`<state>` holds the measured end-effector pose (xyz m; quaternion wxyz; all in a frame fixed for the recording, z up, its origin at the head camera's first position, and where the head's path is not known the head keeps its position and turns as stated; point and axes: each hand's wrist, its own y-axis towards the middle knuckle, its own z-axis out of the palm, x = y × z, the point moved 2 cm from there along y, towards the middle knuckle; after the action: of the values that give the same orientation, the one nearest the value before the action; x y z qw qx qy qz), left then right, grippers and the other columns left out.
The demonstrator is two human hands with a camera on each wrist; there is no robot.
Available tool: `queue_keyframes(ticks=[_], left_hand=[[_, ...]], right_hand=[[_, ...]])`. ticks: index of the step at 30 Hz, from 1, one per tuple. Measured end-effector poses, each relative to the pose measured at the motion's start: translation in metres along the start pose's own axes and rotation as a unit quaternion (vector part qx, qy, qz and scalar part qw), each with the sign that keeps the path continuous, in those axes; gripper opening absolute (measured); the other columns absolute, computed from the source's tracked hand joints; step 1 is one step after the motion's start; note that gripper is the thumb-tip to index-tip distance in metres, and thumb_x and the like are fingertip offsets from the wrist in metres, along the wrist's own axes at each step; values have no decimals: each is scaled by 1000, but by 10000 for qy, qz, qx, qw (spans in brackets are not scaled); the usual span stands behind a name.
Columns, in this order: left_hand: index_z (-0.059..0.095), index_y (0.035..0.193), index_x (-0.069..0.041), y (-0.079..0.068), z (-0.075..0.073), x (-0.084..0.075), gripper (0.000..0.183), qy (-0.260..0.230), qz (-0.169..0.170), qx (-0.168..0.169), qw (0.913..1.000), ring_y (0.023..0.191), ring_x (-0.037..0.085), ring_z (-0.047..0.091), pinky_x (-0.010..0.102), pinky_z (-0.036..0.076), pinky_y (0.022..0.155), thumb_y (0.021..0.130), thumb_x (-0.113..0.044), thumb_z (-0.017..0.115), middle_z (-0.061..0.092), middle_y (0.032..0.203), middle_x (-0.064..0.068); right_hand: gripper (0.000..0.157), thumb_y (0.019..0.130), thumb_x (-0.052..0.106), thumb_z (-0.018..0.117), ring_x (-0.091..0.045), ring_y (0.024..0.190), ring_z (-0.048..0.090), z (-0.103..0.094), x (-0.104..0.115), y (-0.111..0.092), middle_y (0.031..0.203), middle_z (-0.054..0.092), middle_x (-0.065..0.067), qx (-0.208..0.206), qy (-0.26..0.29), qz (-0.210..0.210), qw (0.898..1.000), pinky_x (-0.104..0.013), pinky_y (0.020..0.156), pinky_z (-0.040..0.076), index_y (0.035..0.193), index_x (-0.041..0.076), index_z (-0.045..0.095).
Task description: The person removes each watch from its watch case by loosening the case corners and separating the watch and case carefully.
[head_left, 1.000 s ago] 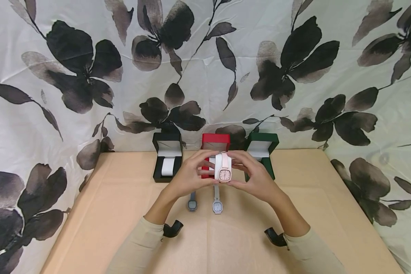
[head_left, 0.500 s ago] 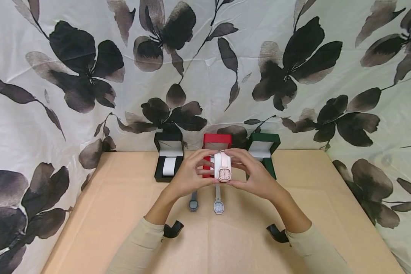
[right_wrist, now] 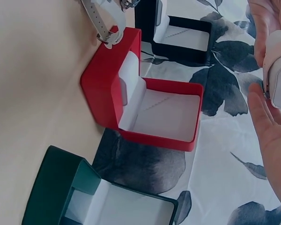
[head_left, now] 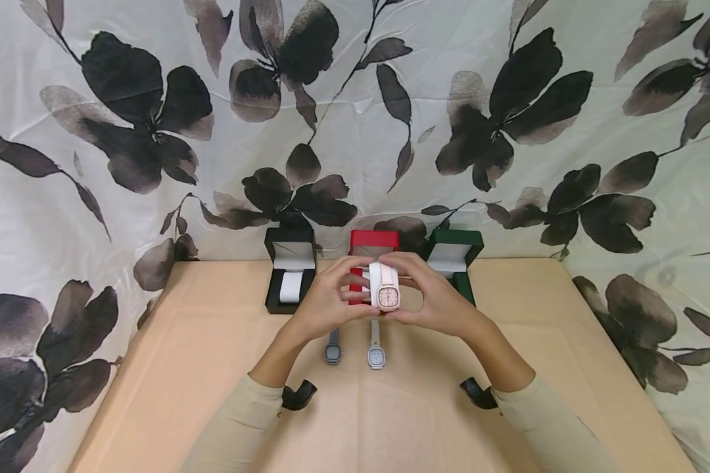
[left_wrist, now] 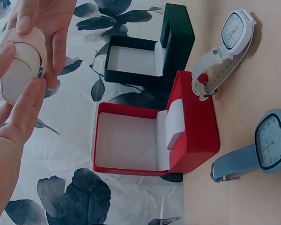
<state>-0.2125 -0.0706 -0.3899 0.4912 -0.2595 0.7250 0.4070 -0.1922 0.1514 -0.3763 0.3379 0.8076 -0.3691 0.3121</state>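
In the head view, both hands hold a white watch cushion (head_left: 375,286) above the table, with a pink wristwatch (head_left: 388,297) strapped round it. My left hand (head_left: 325,303) grips the cushion's left side, fingers on top and thumb below. From the right, my right hand (head_left: 440,302) pinches the watch and cushion between fingertips and thumb. Behind them stands an open red watch box (head_left: 374,238), partly hidden by the hands. A white wristwatch (head_left: 376,357) and a blue-grey wristwatch (head_left: 332,353) lie on the table just in front.
An open black watch box (head_left: 275,305) with a white cushion inside stands at left. At right is an open green watch box (head_left: 463,289), partly behind my right hand. Floral cloth (head_left: 384,151) hangs along the back edge of the beige table (head_left: 213,355).
My right hand has shifted slightly left and up, its thumb and fingertips further over the watch. The watch and cushion have tilted a little. The left hand stays almost still.
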Motion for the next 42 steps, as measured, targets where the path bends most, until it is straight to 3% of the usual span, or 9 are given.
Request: queue_keyframes(ticks=[6,20,27,33,38,42], left_hand=[[52,143,-6,4,-1,-2,79,-33,-121,-60,9999,113,29,69,48,61,91,74,4,90,53,137,11],[51,144,-8,2,0,4,80,-245,-331,-67,9991,113,30,70,55,60,91,75,4,89,54,134,13],[51,143,-8,2,2,5,79,-252,-410,-63,9988,112,30,71,44,62,89,75,3,89,54,133,13],[50,144,-8,-1,2,6,79,-211,-500,-52,9985,111,29,71,46,62,88,76,2,89,54,134,13],[51,143,-8,-3,0,7,79,-206,-529,-87,9983,111,36,71,36,63,85,75,3,89,54,134,17],[51,142,-8,-3,-1,7,79,-253,-544,-48,9982,111,41,70,34,63,84,74,4,89,54,133,16]], right_hand=[[91,75,7,93,-25,136,49,-1,1,6,152,44,-7,60,-55,99,9999,-47,106,53,151,12,44],[88,76,13,92,-24,133,50,2,3,9,149,46,-6,139,-273,277,9991,-44,103,56,149,13,45],[88,76,14,92,-23,133,49,2,3,7,149,45,-5,148,-295,301,9990,-44,103,56,149,14,44],[86,78,15,90,-24,133,48,5,3,7,150,45,-6,232,-298,290,9989,-45,103,57,149,13,44],[86,76,16,91,-23,133,48,6,4,8,150,47,-4,267,-394,190,9987,-46,103,56,149,14,45],[88,75,17,92,-21,134,47,5,4,8,150,47,-2,272,-570,148,9979,-43,103,57,148,15,45]])
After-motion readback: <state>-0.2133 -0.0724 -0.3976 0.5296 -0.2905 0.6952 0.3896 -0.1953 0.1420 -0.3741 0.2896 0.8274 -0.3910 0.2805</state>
